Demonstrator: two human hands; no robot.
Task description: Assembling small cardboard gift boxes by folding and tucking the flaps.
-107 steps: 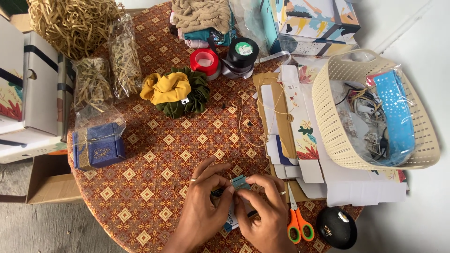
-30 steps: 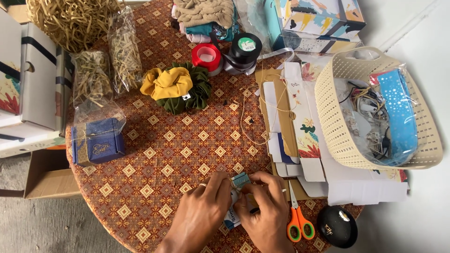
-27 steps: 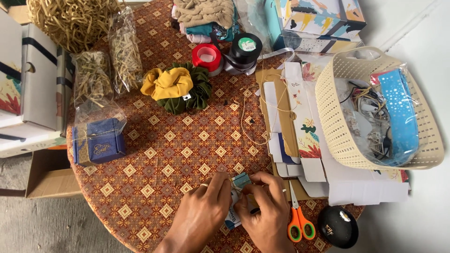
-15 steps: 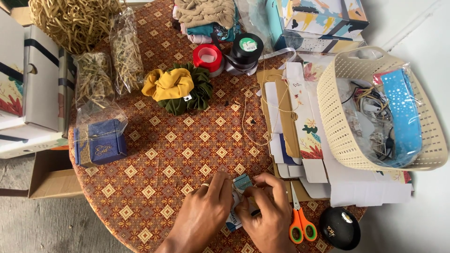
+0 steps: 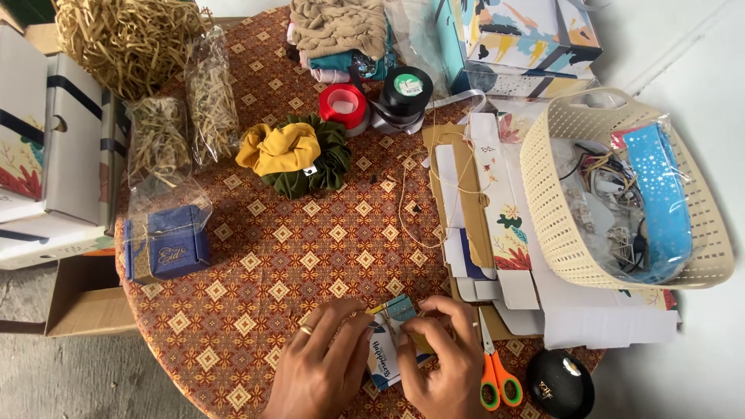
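Landmark: round table (image 5: 256, 264), covered in a brown cloth with a cream diamond pattern.

Item 1. Small card box (image 5: 392, 341), white and teal with printed panels, thin glossy card. Lies at the near edge of the table, between the two hands. Long axis runs from near-left to far-right. A thin tan string (image 5: 403, 322) crosses its far end.

Item 2. Left hand (image 5: 318, 372), ring on one finger. Fingers curled and pressed on the left side of the box, steadying it.

Item 3. Right hand (image 5: 442, 357). Thumb and forefinger pinched together at the far right corner of the box, on the string. The right hand is the nearer one to the string; the box lies directly left of its pinch.

Item 4. Scissors (image 5: 493, 372), orange handles, just right of the right hand at the table's near edge.

Item 5. Scrunchies (image 5: 299, 155), soft gathered fabric, one yellow on one dark green, at the table's centre-far part.

Item 6. Ribbon rolls (image 5: 376, 97), one red, one black, beyond the scrunchies.

Item 7. Blue gift box (image 5: 167, 244), in clear wrap, at the table's left edge.

Item 8. Plastic basket (image 5: 543, 194), cream, perforated wall, off the table's right edge, holding a blue starred strip and small odds.

Item 9. Flat card blanks (image 5: 481, 217), unfolded, between table centre and basket.
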